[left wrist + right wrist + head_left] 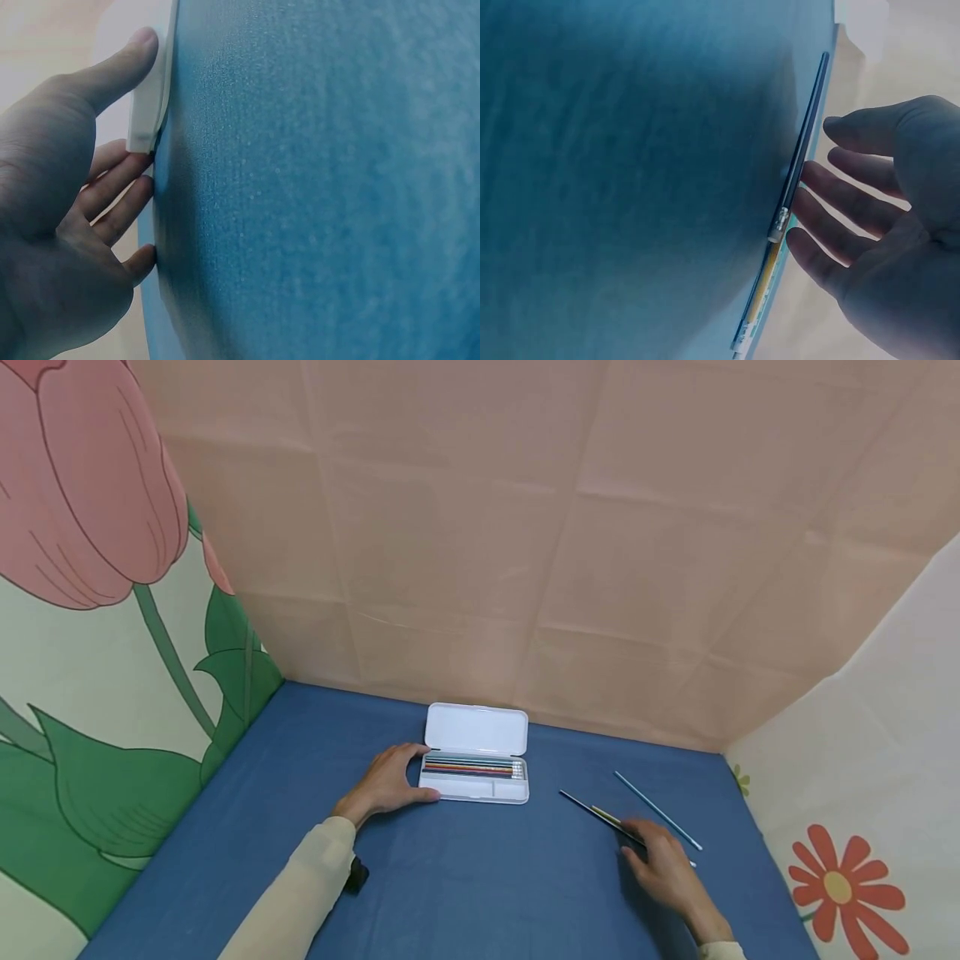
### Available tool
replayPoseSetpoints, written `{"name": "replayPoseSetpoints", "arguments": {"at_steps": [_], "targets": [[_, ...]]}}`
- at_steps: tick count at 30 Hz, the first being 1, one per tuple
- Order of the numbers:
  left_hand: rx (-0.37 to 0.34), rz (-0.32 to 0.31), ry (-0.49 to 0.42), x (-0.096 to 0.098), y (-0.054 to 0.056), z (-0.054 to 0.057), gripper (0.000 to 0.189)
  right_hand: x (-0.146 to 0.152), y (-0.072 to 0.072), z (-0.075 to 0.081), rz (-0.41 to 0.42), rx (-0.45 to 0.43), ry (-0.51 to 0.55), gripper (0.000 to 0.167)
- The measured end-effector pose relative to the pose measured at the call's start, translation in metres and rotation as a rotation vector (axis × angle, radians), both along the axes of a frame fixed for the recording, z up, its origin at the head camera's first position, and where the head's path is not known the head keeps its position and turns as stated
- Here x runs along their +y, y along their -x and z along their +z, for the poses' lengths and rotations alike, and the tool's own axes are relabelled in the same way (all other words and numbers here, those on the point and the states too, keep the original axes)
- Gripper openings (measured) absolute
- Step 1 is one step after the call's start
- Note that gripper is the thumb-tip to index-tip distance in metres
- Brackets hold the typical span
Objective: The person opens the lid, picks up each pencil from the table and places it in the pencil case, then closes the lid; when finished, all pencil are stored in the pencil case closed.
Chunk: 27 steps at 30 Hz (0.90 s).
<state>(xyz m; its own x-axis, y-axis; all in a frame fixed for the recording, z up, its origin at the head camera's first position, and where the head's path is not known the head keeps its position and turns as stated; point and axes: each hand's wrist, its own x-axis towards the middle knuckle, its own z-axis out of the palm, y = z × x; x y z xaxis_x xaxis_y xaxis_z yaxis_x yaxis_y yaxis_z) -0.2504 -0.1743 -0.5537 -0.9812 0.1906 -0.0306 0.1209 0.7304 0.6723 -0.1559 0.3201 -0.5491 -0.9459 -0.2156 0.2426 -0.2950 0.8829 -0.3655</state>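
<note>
A white pencil case (461,788) lies with its lid (477,729) raised at the back, several pencils (468,766) side by side in its rear compartment. My left hand (388,781) holds the left end of the case, thumb at the front corner and forefinger at the rear one. To the right, my right hand (670,870) is over a dark pencil (592,810) and a yellow pencil (605,814). In the right wrist view its fingertips are right at the dark pencil (806,142), thumb apart from it. Behind this hand lies a light blue pencil (652,806).
A blue cloth (480,877) covers the table. Beige fabric (525,543) hangs along the back edge. Printed flower panels stand at the left (172,760) and right (765,793). A small black object (357,876) is at the left cuff.
</note>
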Motion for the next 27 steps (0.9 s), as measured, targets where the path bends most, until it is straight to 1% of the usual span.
{"name": "replayPoseSetpoints", "arguments": {"at_steps": [10,18,27], "targets": [[0.003,-0.003,0.006,-0.0002,-0.0003,0.0008,0.090,0.0026,0.0024,-0.0040,-0.007,-0.003,-0.028,0.034],[0.005,0.000,-0.008,-0.0002,-0.0017,0.0007,0.090,0.0034,0.0072,-0.0040,-0.019,-0.085,-0.011,0.027],[0.009,0.000,-0.009,-0.0002,-0.0019,0.0015,0.090,0.0024,0.0073,-0.0041,-0.029,-0.111,-0.010,0.025]]}}
